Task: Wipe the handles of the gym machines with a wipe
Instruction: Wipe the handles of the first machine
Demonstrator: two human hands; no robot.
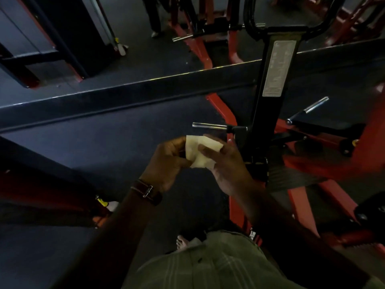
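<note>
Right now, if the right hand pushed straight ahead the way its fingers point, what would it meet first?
The right hand points up-left; past the wipe it holds, likely the left hand. Depth is unclear.

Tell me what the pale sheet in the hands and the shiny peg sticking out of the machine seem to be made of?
The wipe, held by both hands, looks like thin paper or nonwoven cloth: matte, cream, creased and folded. The peg looks like polished or chromed metal: smooth, silvery, with bright glints along it. Dim light leaves both uncertain.
</note>
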